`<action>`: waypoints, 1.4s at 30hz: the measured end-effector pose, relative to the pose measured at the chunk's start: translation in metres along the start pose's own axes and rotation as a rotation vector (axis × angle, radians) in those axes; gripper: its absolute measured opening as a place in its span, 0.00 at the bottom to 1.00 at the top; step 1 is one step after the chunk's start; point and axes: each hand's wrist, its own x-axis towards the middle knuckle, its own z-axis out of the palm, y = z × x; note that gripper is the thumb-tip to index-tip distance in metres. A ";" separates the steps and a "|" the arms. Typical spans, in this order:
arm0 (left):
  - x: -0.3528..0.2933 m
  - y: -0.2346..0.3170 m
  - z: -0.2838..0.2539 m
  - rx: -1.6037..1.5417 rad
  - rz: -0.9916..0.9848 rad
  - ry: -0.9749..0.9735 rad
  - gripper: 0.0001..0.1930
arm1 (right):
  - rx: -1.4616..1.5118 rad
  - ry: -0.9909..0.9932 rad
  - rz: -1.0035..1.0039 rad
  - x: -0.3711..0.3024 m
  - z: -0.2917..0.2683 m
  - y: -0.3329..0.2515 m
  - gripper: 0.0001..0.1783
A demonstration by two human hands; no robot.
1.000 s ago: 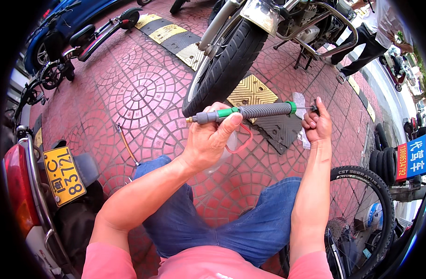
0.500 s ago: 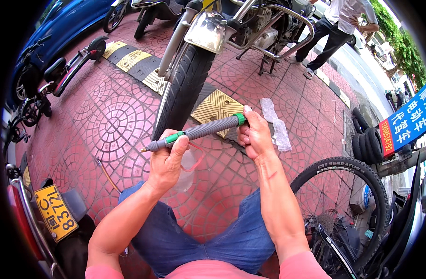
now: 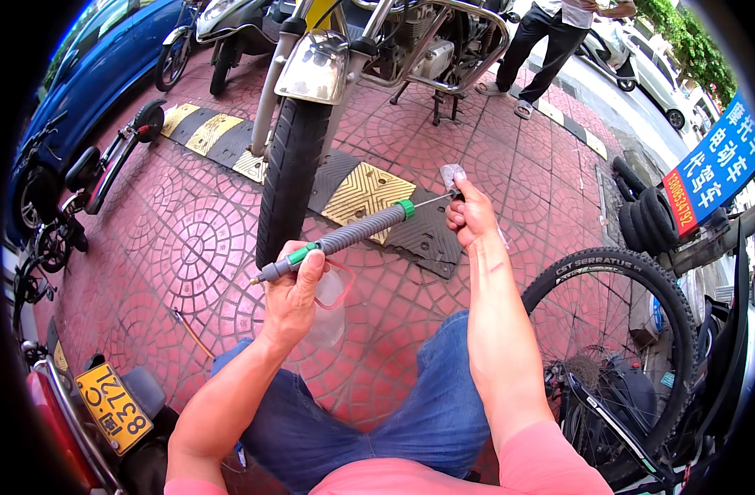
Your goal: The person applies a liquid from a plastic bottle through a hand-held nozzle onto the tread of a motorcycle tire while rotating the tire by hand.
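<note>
A grey ribbed hand-pump sprayer (image 3: 362, 231) with green collars and a brass tip slants up to the right in front of me. My left hand (image 3: 291, 307) is closed round its lower part, by the green collar. From the upper collar a thin metal rod (image 3: 432, 200) sticks out. My right hand (image 3: 473, 219) is closed on the rod's far end; the fingers mostly hide the handle, and the thumb points up. Beneath the sprayer, beside my left hand, hang a reddish loop of tube (image 3: 344, 289) and a clear plastic bottle (image 3: 328, 320).
A motorcycle front wheel (image 3: 293, 173) stands just ahead, by a black and yellow speed bump (image 3: 369, 191). To the right are a bicycle wheel (image 3: 674, 330) and tyres (image 3: 648, 223). A light strip (image 3: 453, 173) lies behind my right hand. A person (image 3: 542, 49) stands farther off.
My right hand has drawn away up and to the right, pulling the metal rod out of the sprayer. My left hand keeps its grip. The view has shifted a little.
</note>
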 end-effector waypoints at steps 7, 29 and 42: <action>0.001 0.003 -0.003 0.034 0.001 0.000 0.19 | -0.172 -0.156 0.013 -0.028 0.044 -0.011 0.18; -0.003 -0.005 0.000 0.325 0.148 0.358 0.25 | -0.162 -0.179 -0.019 0.067 -0.033 -0.007 0.21; -0.001 -0.006 -0.017 0.337 -0.018 0.208 0.28 | -0.177 -0.111 0.062 0.034 0.018 0.010 0.15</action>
